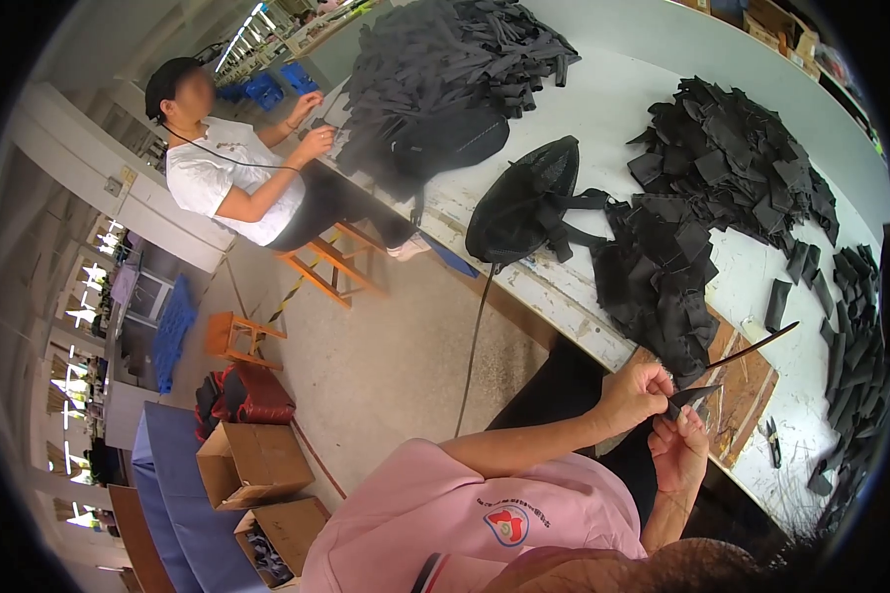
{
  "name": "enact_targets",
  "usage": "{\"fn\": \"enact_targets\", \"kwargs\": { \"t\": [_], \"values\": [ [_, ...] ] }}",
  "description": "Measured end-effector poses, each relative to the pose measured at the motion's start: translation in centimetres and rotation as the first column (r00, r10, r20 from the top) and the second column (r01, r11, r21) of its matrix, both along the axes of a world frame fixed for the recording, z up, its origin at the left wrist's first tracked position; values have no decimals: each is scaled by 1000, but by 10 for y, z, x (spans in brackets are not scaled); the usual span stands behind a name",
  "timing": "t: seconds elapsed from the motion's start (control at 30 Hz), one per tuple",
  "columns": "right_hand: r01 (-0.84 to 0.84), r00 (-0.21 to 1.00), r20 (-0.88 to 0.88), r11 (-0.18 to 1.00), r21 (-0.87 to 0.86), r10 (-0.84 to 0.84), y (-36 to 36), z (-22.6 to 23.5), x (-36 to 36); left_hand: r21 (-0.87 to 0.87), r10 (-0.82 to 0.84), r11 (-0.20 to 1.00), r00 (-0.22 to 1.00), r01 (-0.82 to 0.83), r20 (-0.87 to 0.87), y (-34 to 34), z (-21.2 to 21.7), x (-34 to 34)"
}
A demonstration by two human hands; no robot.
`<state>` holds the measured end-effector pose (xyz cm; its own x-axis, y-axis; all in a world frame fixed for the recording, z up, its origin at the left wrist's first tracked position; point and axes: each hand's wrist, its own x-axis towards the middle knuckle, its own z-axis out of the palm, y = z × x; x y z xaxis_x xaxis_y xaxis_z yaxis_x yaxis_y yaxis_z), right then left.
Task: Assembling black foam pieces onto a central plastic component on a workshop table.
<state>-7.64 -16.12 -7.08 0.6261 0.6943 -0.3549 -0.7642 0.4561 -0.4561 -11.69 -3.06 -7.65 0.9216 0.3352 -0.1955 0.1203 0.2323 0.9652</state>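
Note:
Close to the table edge, both my hands hold one small black fabric piece [690,397]. My left hand [635,397] pinches its near end between thumb and fingers. Just below, my right hand [680,453] has its fingertips closed on the lower edge of the same piece. Its pointed end sticks out to the right. Beyond my hands lies a heap of black fabric pieces [658,267], spilling onto a worn wooden board [752,385]. A thin dark strip [756,346] rises over the board. Small thread snips [773,443] lie to its right.
More black pieces form a large pile [732,158] and a row along the right [855,346]. A black mesh bag [524,203] sits at the table's edge. Across the table, a person [237,168] sits on a wooden stool [331,262]. Cardboard boxes [257,463] stand on the floor at left.

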Motion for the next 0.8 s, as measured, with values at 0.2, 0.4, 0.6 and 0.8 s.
{"fn": "enact_targets", "kwargs": {
  "t": [0.2,0.4,0.6,0.8],
  "values": [
    [55,948,317,960,-275,37,0,-11,-2,309,140,935,983,-171,121,-9,-1,-5],
    [140,939,341,955,-261,-44,-2,-20,-3,-221,-36,973,989,68,145,6,-5,-8],
    [93,940,340,985,-147,-38,-4,-11,-6,-736,-343,495,882,462,323,11,23,-15],
    [189,886,437,981,-31,-157,-8,-6,6,-400,-328,812,899,425,290,2,36,-7]
  ]
}}
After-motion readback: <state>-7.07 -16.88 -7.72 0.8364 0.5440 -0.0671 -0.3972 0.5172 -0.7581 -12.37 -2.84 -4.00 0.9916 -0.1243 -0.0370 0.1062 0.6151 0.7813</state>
